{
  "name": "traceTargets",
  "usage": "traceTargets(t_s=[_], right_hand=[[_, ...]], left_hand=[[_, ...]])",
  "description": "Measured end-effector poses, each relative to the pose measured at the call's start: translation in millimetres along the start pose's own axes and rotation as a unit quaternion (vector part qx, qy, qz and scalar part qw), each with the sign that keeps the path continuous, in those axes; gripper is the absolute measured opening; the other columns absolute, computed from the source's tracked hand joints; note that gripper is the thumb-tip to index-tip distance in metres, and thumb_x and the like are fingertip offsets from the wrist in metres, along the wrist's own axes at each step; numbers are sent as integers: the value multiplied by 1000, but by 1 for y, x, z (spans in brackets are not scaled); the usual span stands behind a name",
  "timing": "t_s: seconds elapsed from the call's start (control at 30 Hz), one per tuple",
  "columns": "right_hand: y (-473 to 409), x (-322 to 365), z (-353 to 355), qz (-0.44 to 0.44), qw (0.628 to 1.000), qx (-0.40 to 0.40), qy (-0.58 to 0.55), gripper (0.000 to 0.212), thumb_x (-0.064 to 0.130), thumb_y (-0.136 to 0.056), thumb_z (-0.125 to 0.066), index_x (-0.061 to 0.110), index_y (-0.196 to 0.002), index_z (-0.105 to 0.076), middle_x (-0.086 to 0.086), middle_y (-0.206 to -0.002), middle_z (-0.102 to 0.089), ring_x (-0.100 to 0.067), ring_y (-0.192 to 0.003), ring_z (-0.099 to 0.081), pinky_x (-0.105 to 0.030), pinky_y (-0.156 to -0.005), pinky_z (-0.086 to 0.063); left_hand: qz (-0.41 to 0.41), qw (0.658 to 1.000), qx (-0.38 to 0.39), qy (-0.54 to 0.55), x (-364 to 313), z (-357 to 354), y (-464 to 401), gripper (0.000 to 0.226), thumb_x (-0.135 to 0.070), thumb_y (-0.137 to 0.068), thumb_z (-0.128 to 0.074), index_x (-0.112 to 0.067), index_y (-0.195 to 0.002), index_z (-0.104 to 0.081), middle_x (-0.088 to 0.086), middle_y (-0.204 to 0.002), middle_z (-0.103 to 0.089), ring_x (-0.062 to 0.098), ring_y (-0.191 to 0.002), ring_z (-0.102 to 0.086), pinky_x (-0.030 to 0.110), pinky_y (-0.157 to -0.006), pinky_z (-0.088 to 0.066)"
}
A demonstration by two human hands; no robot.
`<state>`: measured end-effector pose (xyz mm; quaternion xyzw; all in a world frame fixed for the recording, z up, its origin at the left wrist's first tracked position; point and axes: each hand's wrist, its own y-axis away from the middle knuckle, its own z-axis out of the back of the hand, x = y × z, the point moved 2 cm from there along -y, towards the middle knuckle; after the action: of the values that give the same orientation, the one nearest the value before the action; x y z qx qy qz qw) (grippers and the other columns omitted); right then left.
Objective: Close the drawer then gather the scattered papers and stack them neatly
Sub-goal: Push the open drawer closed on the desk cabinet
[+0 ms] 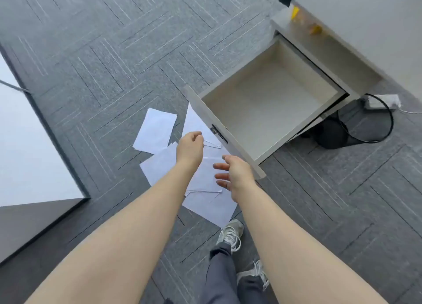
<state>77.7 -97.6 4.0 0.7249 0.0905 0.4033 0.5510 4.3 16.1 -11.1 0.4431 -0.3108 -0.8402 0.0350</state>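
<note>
A grey drawer [228, 130] stands pulled wide open from a cabinet under the desk, and its inside is bare. Several white papers [156, 130] lie scattered on the carpet just left of and below the drawer front. My left hand [190, 147] hovers above the papers near the drawer's handle, fingers curled, holding nothing. My right hand [233, 173] is stretched out beside the drawer front's near corner with its fingers apart and nothing in it. Both forearms hide part of the paper pile.
A grey desk [365, 18] fills the top right, with yellow items [316, 28] under its edge. A black cable [388, 118] and a white power strip [383, 101] lie on the floor right of the drawer. A white panel [27, 143] borders the left. My shoes [230, 234] stand below the papers.
</note>
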Motion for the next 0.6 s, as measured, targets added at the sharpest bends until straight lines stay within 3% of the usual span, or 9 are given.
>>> traceTargets(t_s=[0.1, 0.2, 0.33, 0.5, 0.6], right_hand=[[-15, -5, -1, -47, 995, -10, -85, 26, 28, -101, -45, 17, -123, -55, -5, -97, -70, -23, -76, -61, -33, -63, -53], [-25, -10, 0, -57, 989, -15, -138, 26, 27, -103, -42, 18, -123, -56, -5, -97, -69, -23, -80, -61, -32, -62, -50], [-33, -10, 1, -64, 983, -18, -172, 28, 26, -103, -39, 17, -123, -56, -4, -95, -69, -22, -80, -59, -31, -62, -49], [-39, -7, 3, -76, 976, -25, -200, 31, 25, -102, -39, 13, -123, -59, -3, -95, -69, -21, -79, -59, -30, -62, -47], [-42, -5, 5, -78, 973, -32, -214, 30, 24, -101, -40, 12, -121, -60, -2, -95, -70, -21, -78, -59, -29, -60, -47]], left_hand=[[57, 994, 30, 87, 2, -11, -16, 19, -12, -90, -44, -22, -77, -54, 6, -99, -59, 21, -86, -61, 39, -88, -51], [98, 985, 28, 137, 7, -24, -29, 18, -9, -93, -42, -15, -88, -58, 9, -103, -61, 23, -87, -63, 36, -85, -52], [115, 980, 21, 159, 10, -37, -44, 20, -11, -95, -44, -12, -83, -60, 12, -99, -64, 24, -82, -65, 39, -89, -54], [117, 979, -1, 167, 11, -48, -56, 19, -11, -94, -49, -11, -79, -59, 12, -93, -67, 25, -78, -67, 37, -84, -58], [121, 979, -10, 165, 11, -54, -61, 13, -10, -94, -51, -5, -89, -61, 12, -91, -68, 26, -78, -68, 36, -82, -58]])
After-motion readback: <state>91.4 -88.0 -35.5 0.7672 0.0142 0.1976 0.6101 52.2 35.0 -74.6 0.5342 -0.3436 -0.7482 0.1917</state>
